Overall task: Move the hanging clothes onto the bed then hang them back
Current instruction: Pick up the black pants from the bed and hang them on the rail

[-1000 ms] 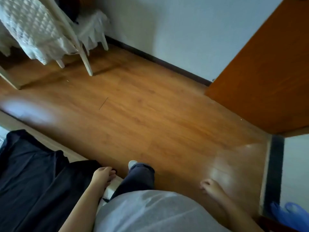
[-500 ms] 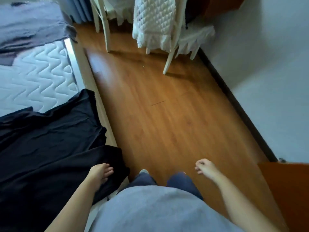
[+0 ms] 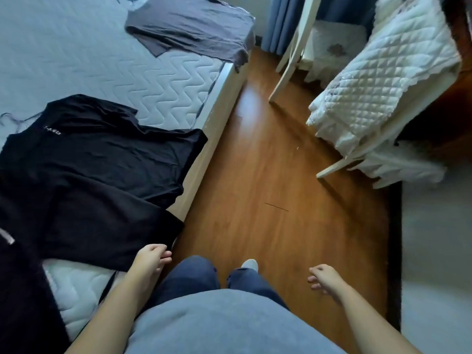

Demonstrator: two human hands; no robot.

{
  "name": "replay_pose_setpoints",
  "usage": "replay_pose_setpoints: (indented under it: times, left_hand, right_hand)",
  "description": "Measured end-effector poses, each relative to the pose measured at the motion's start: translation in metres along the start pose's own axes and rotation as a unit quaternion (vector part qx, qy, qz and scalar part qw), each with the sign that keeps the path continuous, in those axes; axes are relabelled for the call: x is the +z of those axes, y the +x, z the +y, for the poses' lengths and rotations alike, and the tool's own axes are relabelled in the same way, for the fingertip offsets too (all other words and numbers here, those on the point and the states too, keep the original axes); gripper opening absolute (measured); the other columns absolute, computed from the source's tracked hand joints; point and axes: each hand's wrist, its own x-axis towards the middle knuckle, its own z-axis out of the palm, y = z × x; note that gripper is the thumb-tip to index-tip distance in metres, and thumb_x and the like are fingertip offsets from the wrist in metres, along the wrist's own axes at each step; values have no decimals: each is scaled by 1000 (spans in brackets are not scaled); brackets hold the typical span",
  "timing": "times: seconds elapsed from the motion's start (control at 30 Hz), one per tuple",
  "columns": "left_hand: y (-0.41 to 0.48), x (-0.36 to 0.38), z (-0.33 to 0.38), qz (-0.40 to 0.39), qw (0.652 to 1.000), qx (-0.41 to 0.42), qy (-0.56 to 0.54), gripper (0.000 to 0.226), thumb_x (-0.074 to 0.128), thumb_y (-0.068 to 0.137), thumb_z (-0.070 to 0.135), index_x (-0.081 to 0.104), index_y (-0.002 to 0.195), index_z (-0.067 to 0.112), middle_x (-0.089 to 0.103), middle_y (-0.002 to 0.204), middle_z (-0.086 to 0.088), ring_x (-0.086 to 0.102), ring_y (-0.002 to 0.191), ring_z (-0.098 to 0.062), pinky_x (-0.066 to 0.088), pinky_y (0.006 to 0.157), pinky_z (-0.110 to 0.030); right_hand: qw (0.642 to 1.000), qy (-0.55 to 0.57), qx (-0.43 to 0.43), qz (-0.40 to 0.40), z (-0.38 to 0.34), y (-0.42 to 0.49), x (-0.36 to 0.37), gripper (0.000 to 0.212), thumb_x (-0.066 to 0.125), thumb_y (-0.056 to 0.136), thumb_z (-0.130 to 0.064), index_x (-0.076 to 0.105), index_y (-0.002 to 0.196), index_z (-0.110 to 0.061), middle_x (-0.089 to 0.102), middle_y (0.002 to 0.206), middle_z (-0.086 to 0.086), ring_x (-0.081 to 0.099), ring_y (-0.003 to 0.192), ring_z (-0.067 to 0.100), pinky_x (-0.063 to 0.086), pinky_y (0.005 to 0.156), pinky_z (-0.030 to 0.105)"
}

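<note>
Head view: left hand (image 3: 152, 259) and right hand (image 3: 323, 277) are hanging apart, loosely curled, empty. On bed (image 3: 76, 60), black shirts (image 3: 102, 159) and grey shirt (image 3: 194, 31) are lying flat. Risk: black hem is overhanging bed edge beside left hand; a brush may drag it off.

Open floor is running between the bed and the chairs.

The wooden floor (image 3: 268, 175) is lying bare down the middle, and the right hand (image 3: 323, 275) is hanging over it, well apart from the wall (image 3: 434, 238). The bed (image 3: 217, 116) is closing off the left side, with the left hand (image 3: 152, 260) hanging just beside its edge. A white chair (image 3: 378, 85) draped in a quilted cover is jutting into the lane from the right, and a second chair (image 3: 288, 62) is narrowing the far end. On the bed, black clothes (image 3: 102, 154) are covering the near part and a grey shirt (image 3: 194, 24) is taking the far corner, with bare mattress lying open between them.
</note>
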Motion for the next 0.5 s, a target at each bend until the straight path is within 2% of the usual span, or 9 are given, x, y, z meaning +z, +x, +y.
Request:
replay_pose_setpoints:
  times: [0.13, 0.2, 0.23, 0.3, 0.37, 0.43, 0.5]
  left_hand:
    - [-14, -23, -11, 71, 996, 8, -44, 18, 40, 96, 18, 53, 103, 9, 61, 99, -9, 58, 79, -17, 36, 64, -28]
    - [-17, -42, -22, 110, 992, -1, -68, 19, 39, 96, 19, 53, 104, 9, 61, 105, -10, 58, 88, -22, 36, 70, -31]
    - [-17, -50, -28, 127, 988, -9, -85, 21, 39, 96, 19, 54, 105, 7, 61, 106, -12, 57, 91, -23, 36, 68, -30]
    - [-15, -65, -40, 154, 981, -24, -113, 24, 39, 96, 18, 54, 107, 4, 61, 104, -12, 57, 91, -24, 35, 61, -28]
    - [-11, -76, -46, 174, 973, -41, -146, 22, 38, 96, 16, 55, 104, 4, 61, 100, -12, 57, 87, -23, 34, 59, -26]
    - [2, -88, -47, 185, 963, -56, -187, 21, 39, 95, 14, 56, 97, 3, 61, 95, -12, 56, 81, -22, 35, 57, -25]
    - [17, -106, -39, 194, 954, -67, -218, 21, 40, 95, 13, 57, 85, 4, 61, 86, -12, 56, 73, -21, 36, 54, -26]
  right_hand:
    - [994, -96, -38, -20, -61, 23, -15, 21, 41, 96, -13, 49, 110, 1, 55, 79, 10, 47, 57, 16, 33, 33, 14]
    - [987, -135, -69, -43, -100, 28, -4, 19, 40, 96, -15, 48, 108, -2, 57, 86, 12, 48, 59, 16, 33, 35, 16]
    - [984, -151, -84, -53, -120, 27, 5, 17, 40, 96, -16, 48, 106, -4, 58, 90, 14, 50, 61, 16, 34, 35, 16]
    - [973, -190, -112, -72, -158, 22, 28, 17, 41, 96, -18, 49, 104, -6, 60, 93, 13, 53, 62, 16, 33, 40, 18]
    - [962, -219, -139, -88, -194, 16, 54, 15, 42, 95, -18, 50, 102, -8, 61, 92, 12, 55, 63, 15, 33, 37, 15]
    - [954, -234, -163, -89, -228, 11, 79, 13, 43, 95, -17, 51, 101, -8, 62, 92, 11, 56, 63, 15, 34, 37, 16]
    - [949, -244, -181, -82, -261, 4, 104, 14, 42, 95, -16, 51, 103, -8, 63, 93, 13, 56, 62, 17, 32, 44, 17]
